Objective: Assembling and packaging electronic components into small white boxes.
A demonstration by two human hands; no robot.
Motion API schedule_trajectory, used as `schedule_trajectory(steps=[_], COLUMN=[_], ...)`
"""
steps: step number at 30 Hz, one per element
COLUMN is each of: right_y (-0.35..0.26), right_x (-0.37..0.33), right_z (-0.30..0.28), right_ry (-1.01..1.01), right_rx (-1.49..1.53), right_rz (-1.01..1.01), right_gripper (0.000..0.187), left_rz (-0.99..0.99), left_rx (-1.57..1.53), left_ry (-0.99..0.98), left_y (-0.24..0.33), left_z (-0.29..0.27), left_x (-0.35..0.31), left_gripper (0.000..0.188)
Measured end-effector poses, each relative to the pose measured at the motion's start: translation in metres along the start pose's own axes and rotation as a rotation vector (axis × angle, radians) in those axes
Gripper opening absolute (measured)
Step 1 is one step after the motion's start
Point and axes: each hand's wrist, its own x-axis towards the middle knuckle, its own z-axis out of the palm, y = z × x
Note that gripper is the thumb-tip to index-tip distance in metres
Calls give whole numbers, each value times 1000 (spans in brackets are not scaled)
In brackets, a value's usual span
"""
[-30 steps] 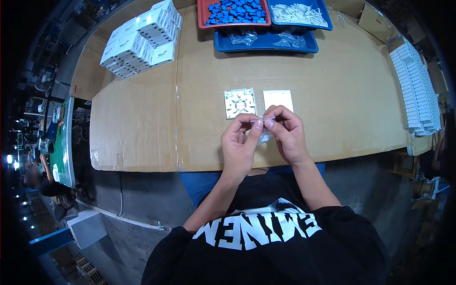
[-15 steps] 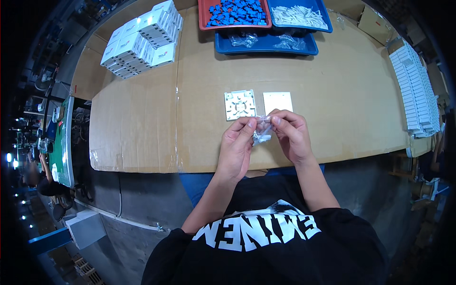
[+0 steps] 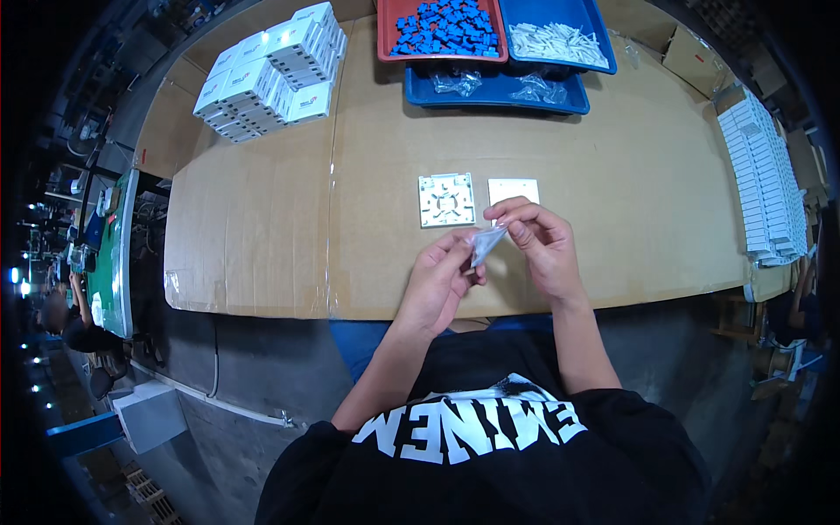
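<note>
Since the earlier frame the hands had drawn a little apart and the small clear bag (image 3: 486, 244) had swung from lying level between them to hanging slantwise, its upper end under the right hand (image 3: 535, 248) and its lower end by the left hand (image 3: 442, 278). Both hands were closed on it: the right pinched the top corner between thumb and forefinger, while the left gripped the lower edge with curled fingers. The bag was held in the air just above the near edge of the table (image 3: 262, 219), just near of two white square parts: a moulded base (image 3: 446, 199) on the left, and a plain cover (image 3: 513, 189) to its right, partly hidden by the right fingers. What the bag held was too small to tell. The step in hand looked like opening the bag, a judgement from the two opposed grips. The next move would call for a firm pull at the seam without spilling small pieces onto the cardboard. Far across the table stood a red tray (image 3: 382, 35) of blue pieces, a blue tray (image 3: 595, 35) of white pieces and a lower blue tray (image 3: 499, 92) of clear bags; white boxes (image 3: 271, 70) were stacked far left, and a row of white pieces (image 3: 766, 184) ran along the right edge.
</note>
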Motion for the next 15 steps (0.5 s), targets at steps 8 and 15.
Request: schedule_trajectory(steps=[8,15], right_y=[-12,-3], right_x=[-2,-1], right_z=[-15,-3], right_ry=[-53,-65], right_rx=[-29,-37], right_rz=[210,409], right_gripper=[31,41], left_rz=[251,485], left_rx=[316,489], left_ry=[191,239], left_y=[8,2], left_z=[2,-5], left_x=[4,8], left_gripper=[15,19])
